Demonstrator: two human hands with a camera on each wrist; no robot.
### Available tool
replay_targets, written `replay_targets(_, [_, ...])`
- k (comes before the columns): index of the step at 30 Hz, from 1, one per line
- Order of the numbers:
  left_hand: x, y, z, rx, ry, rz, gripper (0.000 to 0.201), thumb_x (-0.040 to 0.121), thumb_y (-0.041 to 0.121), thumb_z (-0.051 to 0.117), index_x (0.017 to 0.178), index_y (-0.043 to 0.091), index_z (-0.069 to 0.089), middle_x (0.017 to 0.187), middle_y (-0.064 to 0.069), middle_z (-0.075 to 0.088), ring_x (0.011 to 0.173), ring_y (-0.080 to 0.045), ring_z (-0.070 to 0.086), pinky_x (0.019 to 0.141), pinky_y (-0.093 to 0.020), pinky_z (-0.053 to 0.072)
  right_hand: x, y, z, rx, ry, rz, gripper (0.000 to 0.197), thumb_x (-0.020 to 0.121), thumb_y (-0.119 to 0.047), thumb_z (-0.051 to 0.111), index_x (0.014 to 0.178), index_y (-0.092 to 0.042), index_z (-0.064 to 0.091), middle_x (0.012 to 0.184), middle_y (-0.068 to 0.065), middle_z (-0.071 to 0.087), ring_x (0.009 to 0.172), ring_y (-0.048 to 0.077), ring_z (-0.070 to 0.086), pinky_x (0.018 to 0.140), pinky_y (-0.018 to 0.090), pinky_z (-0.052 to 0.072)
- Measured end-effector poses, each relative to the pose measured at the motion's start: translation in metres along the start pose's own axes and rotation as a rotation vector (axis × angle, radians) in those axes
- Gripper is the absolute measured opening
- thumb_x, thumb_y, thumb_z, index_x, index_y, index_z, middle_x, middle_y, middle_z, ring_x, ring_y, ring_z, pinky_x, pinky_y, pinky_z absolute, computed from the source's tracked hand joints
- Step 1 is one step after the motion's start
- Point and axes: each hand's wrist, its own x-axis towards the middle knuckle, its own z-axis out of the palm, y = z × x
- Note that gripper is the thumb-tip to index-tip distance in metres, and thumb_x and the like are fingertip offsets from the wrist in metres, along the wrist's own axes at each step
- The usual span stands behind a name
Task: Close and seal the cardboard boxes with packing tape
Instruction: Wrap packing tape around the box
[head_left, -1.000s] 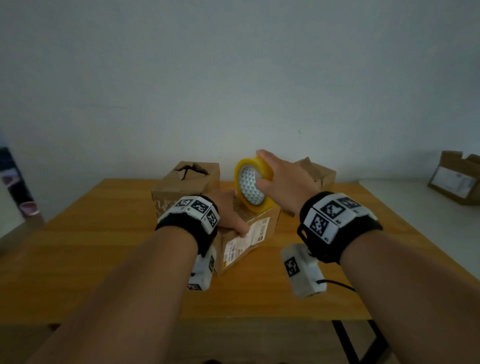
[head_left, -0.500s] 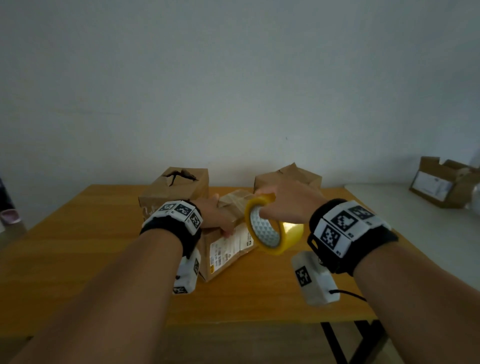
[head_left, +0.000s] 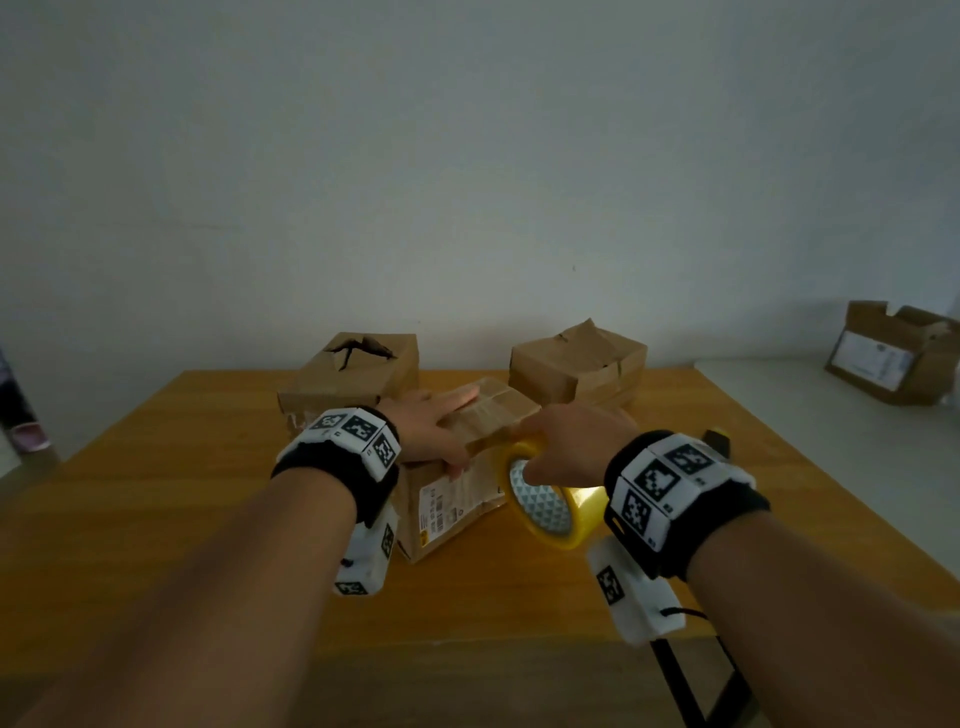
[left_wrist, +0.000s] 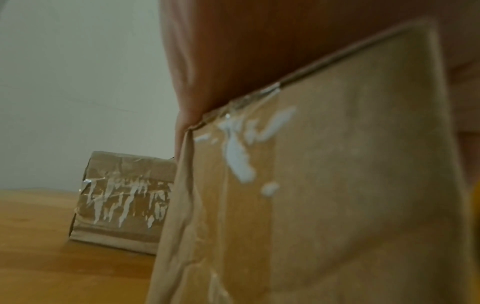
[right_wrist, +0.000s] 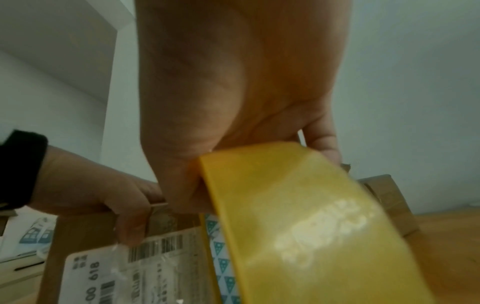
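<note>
Head view: a small brown cardboard box with a white shipping label (head_left: 457, 499), set on the wooden table (head_left: 156, 493), is pressed flat-fingered by the left hand (head_left: 431, 431), while a yellow roll of packing tape (head_left: 550, 504), just beside it, is gripped by the right hand (head_left: 571, 447).

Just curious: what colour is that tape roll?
Yellow tape roll, with a white-and-teal triangle-patterned core; clearest in the right wrist view.
</note>
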Motion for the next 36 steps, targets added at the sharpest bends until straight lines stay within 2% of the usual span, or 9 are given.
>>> replay_targets(5, [-0.004, 0.003, 0.005, 0.054, 0.052, 0.018, 0.093, 0.08, 0.049, 0.064, 0.147, 0.05, 0.0, 0.16, -0.005, 0.002, 0.143, -0.037, 0.015, 0.11, -0.049, 0.029, 0.009, -0.004, 0.006, -0.047, 0.026, 0.003, 0.045, 0.087, -0.048, 0.053, 0.131, -0.041, 0.051, 0.102, -0.006, 0.066, 0.088, 0.016, 0.061, 0.074, 0.031, 0.053])
replay_targets(9, [-0.007, 0.016, 0.01, 0.1, 0.122, 0.002, 0.099, 0.071, 0.074, 0.058, 0.148, 0.042, 0.006, 0.155, -0.008, 0.02, 0.139, -0.037, 0.024, 0.107, -0.06, 0.025, 0.008, -0.001, 0.01, -0.039, 0.035, -0.006, 0.048, 0.087, -0.049, 0.053, 0.135, -0.042, 0.047, 0.111, -0.007, 0.063, 0.091, 0.015, 0.058, 0.07, 0.029, 0.046])
replay_targets(13, [-0.002, 0.029, 0.008, 0.013, 0.16, 0.018, 0.101, 0.055, 0.081, 0.058, 0.135, 0.026, 0.027, 0.129, -0.01, 0.052, 0.116, -0.036, 0.049, 0.093, -0.056, 0.043, 0.004, 0.002, 0.021, 0.098, -0.007, 0.016, 0.063, 0.085, -0.041, 0.062, 0.141, -0.032, 0.035, 0.109, -0.002, 0.06, 0.084, 0.016, 0.053, 0.068, 0.03, 0.046])
replay_targets(18, [-0.002, 0.031, 0.006, 0.01, 0.143, 0.008, 0.079, 0.078, 0.068, 0.054, 0.136, 0.021, 0.026, 0.121, -0.011, 0.05, 0.104, -0.03, 0.052, 0.083, -0.038, 0.043, 0.009, 0.012, 0.038, 0.203, -0.005, 0.074, 0.08, 0.08, -0.04, 0.071, 0.138, -0.014, 0.023, 0.08, 0.0, 0.052, 0.064, 0.015, 0.05, 0.052, 0.029, 0.043])
replay_targets(22, [-0.002, 0.029, 0.002, -0.058, 0.16, 0.026, 0.079, 0.078, 0.07, 0.053, 0.134, 0.019, 0.029, 0.111, -0.005, 0.053, 0.089, -0.024, 0.053, 0.079, -0.036, 0.047, 0.007, 0.019, 0.039, 0.319, 0.014, 0.113, 0.082, 0.075, -0.046, 0.074, 0.133, -0.012, 0.027, 0.094, 0.006, 0.061, 0.079, 0.021, 0.062, 0.066, 0.036, 0.055])
replay_targets(27, [0.016, 0.014, -0.015, -0.418, 0.158, -0.033, 0.072, 0.08, 0.051, 0.066, 0.134, 0.01, 0.041, 0.124, -0.008, 0.057, 0.097, -0.024, 0.059, 0.083, -0.033, 0.048, 0.002, 0.023, 0.006, 0.404, 0.385, 0.129, 0.06, 0.075, -0.056, 0.066, 0.117, -0.021, 0.041, 0.084, -0.005, 0.059, 0.07, 0.013, 0.059, 0.057, 0.03, 0.051])
replay_targets(31, [0.008, 0.009, -0.016, -0.637, 0.065, 0.009, 0.037, 0.095, 0.041, 0.051, 0.107, 0.008, 0.061, 0.098, -0.01, 0.067, 0.076, -0.02, 0.064, 0.066, -0.023, 0.05, 0.003, 0.022, -0.02, 0.435, 0.581, 0.027, 0.053, 0.076, -0.051, 0.068, 0.117, -0.03, 0.042, 0.088, -0.007, 0.061, 0.072, 0.013, 0.06, 0.059, 0.034, 0.053])
replay_targets(34, [0.001, 0.006, -0.009, -0.431, -0.01, 0.009, 0.04, 0.098, 0.044, 0.042, 0.119, 0.016, 0.06, 0.125, -0.008, 0.06, 0.111, -0.026, 0.057, 0.094, -0.031, 0.041, 0.008, 0.02, -0.013, 0.45, 0.541, -0.057, 0.056, 0.078, -0.05, 0.069, 0.124, -0.033, 0.042, 0.097, -0.002, 0.065, 0.073, 0.013, 0.061, 0.064, 0.04, 0.056])
replay_targets(36, [-0.002, 0.005, -0.007, -0.212, 0.054, 0.056, 0.045, 0.096, 0.045, 0.045, 0.135, 0.022, 0.05, 0.14, -0.002, 0.05, 0.126, -0.023, 0.047, 0.101, -0.032, 0.034, 0.014, 0.017, -0.007, 0.445, 0.539, -0.054, 0.058, 0.081, -0.054, 0.066, 0.129, -0.032, 0.043, 0.093, -0.005, 0.062, 0.067, 0.008, 0.055, 0.06, 0.032, 0.049])
